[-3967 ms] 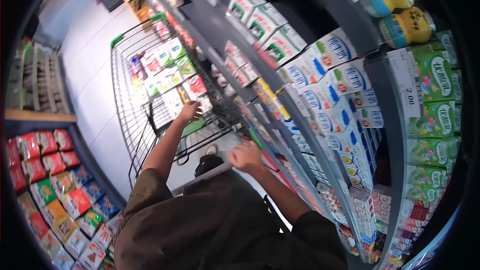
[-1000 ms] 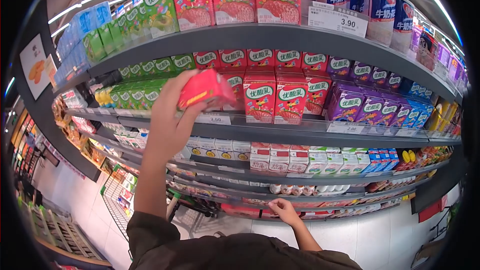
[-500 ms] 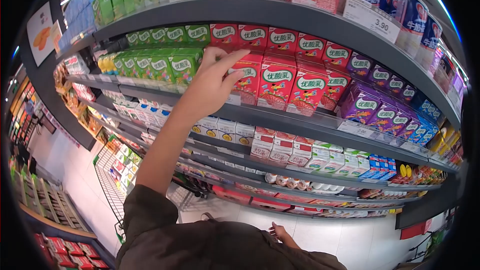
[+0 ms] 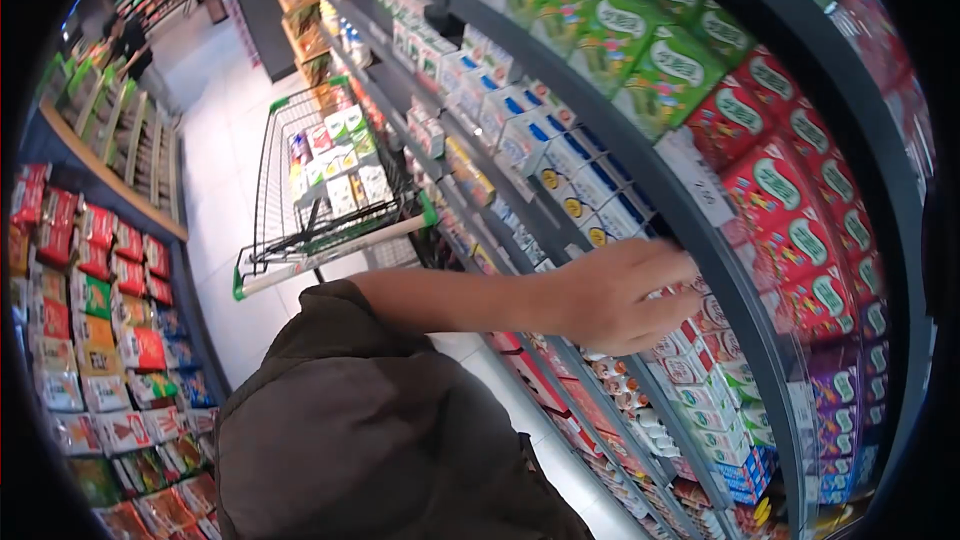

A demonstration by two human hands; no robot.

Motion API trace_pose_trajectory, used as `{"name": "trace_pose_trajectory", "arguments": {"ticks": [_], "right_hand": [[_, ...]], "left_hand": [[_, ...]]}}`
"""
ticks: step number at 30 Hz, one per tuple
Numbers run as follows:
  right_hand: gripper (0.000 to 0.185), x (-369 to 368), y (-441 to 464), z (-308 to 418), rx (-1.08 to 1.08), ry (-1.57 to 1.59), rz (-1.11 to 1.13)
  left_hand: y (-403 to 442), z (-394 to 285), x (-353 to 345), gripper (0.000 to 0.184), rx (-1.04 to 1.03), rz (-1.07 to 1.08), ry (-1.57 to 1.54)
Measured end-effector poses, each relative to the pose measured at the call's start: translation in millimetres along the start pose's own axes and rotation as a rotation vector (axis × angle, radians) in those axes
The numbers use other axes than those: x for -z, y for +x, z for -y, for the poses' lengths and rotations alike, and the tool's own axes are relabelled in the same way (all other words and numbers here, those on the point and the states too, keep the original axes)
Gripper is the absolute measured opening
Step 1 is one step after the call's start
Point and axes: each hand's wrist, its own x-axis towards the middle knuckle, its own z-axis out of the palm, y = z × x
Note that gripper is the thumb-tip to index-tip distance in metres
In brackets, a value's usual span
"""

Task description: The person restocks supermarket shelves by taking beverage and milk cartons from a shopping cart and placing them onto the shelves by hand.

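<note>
My left hand (image 4: 625,295) reaches in front of the shelving, a little below a dark shelf edge. Its fingers are bent and spread, with a gap between thumb and fingers; I see nothing held. Behind the fingertips, white-and-red cartons (image 4: 680,360) stand on the lower shelf. Whether the hand touches them I cannot tell. Red drink cartons (image 4: 775,185) fill the shelf above, between green cartons (image 4: 640,65) and purple cartons (image 4: 838,395). My right hand is out of view.
A wire shopping cart (image 4: 335,252) with green corners stands in the aisle, holding several cartons (image 4: 340,155). Packaged goods (image 4: 100,310) line a display at the left. Farther back is a person (image 4: 130,45). Pale floor tiles (image 4: 215,200) run between the displays.
The view has turned left and tilted, bringing the cart to the middle. My left hand has come away from the red cartons to below their shelf edge. My right hand has left view.
</note>
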Motion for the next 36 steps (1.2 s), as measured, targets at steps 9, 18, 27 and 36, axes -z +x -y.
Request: {"name": "trace_pose_trajectory", "arguments": {"ticks": [9, 18, 27, 36], "right_hand": [[0.053, 5, 38, 38, -0.029, -0.085, 0.062], [0.039, -6, 129, 62, 0.297, -0.116, 0.066], [0.024, -6, 123, 350, 0.127, 0.162, 0.087], [0.014, -70, 56, 688, 1.039, -0.345, -0.239]], "left_hand": [[-239, 93, 148, 0.019, 1.015, 0.256, 0.528], [-412, 106, 310, 0.063, 1.966, 0.865, 0.716], [-421, 105, 307, 0.045, 1.954, 0.871, 0.712], [-434, 104, 304, 0.044, 1.873, 0.948, 0.680]]}}
